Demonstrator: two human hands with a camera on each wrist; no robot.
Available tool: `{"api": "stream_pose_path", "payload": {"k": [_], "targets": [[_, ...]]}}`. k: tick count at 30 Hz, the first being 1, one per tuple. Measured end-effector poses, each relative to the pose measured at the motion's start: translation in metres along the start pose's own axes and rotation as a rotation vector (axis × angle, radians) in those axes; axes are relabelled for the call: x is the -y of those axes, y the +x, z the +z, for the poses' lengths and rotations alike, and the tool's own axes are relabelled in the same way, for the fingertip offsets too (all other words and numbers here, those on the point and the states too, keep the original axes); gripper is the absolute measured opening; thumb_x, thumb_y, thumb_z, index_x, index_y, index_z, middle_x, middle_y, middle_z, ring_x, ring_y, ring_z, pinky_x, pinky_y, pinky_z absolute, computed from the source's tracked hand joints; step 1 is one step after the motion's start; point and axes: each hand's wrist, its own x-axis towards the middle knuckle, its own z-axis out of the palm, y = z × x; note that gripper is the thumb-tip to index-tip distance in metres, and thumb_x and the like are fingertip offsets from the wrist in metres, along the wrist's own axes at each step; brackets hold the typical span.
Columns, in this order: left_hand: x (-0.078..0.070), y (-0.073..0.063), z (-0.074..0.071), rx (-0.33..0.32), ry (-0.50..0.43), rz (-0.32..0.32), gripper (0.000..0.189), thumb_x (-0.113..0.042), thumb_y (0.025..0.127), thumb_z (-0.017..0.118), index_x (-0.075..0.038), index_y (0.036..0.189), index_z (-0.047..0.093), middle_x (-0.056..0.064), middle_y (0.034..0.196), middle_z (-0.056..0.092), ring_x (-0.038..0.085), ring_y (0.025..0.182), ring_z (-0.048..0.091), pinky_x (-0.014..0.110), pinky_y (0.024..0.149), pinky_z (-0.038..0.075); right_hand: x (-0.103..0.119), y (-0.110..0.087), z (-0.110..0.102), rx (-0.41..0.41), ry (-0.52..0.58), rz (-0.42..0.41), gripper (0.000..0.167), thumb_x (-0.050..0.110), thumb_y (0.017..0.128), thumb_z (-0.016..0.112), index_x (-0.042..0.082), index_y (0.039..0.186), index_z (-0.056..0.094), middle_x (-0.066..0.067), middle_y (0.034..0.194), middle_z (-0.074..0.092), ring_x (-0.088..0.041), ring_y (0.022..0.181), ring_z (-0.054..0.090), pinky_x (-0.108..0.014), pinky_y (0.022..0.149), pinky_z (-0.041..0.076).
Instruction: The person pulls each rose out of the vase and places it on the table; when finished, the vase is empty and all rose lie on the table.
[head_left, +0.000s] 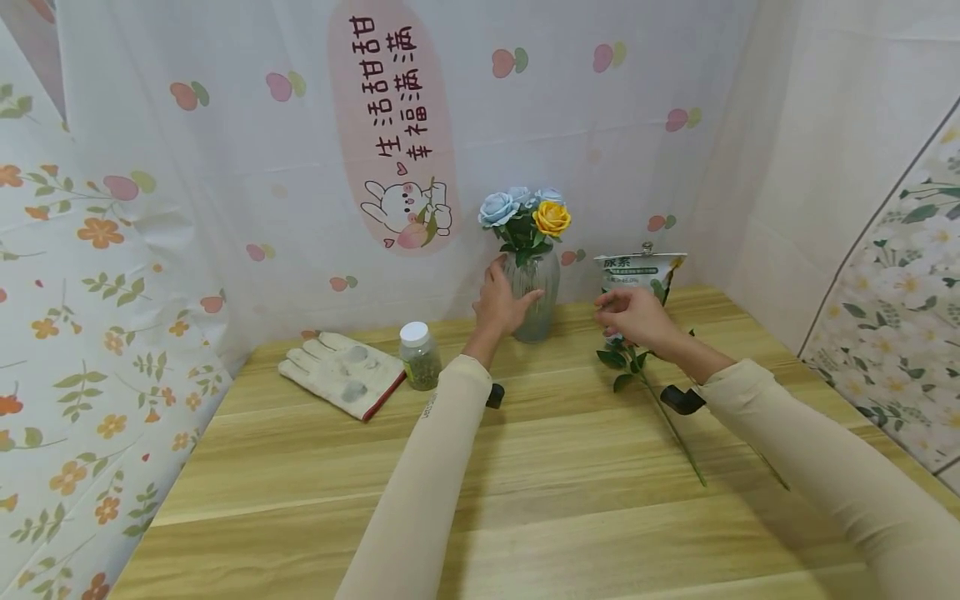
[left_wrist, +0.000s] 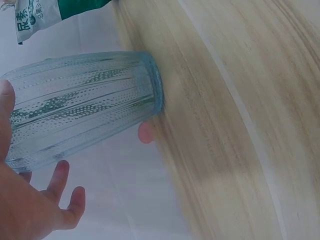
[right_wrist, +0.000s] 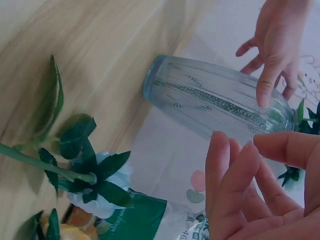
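A ribbed clear glass vase (head_left: 542, 287) stands upright at the back of the table, holding several pale blue roses (head_left: 498, 209) and a yellow rose (head_left: 552, 218). My left hand (head_left: 501, 307) holds its upper left side, thumb across the front and some fingers spread behind. To the right of the vase, my right hand (head_left: 637, 319) hovers with loosely bent fingers and nothing between them. Below it lie long-stemmed artificial roses; the right wrist view shows a pale blue rose (right_wrist: 114, 175) and part of a yellow rose (right_wrist: 72, 233).
A white and green bag (head_left: 637, 271) with a clip on top stands behind my right hand. Left of the vase are a white-capped jar (head_left: 422, 358) and a pale work glove (head_left: 337, 371). Printed cloth (head_left: 622, 142) hangs along the table's back edge.
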Motion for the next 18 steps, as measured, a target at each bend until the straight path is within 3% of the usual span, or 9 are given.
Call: {"api": "stream_pose_path", "payload": {"k": [9,18], "targets": [[0.002,0.001,0.003,-0.015,0.007,-0.017,0.092,-0.053,0.087,0.069,-0.023,0.155,0.015,0.005,0.158,0.029,0.034,0.133,0.045,0.063,0.102,0.032,0.017,0.016,0.0,-0.105,-0.025,-0.069,0.03,0.02,0.097,0.065,0.001,0.121,0.064,-0.023,0.109,0.07,-0.013,0.069,0.068,-0.038,0.055,0.056],[0.003,0.001,0.002,-0.03,0.014,-0.018,0.093,-0.052,0.086,0.072,-0.024,0.154,0.017,0.004,0.157,0.031,0.032,0.134,0.045,0.064,0.101,0.033,0.04,0.028,0.01,-0.175,-0.009,-0.103,0.032,0.024,0.097,0.065,0.002,0.12,0.065,-0.021,0.111,0.07,-0.029,0.083,0.072,-0.029,0.05,0.052]]}}
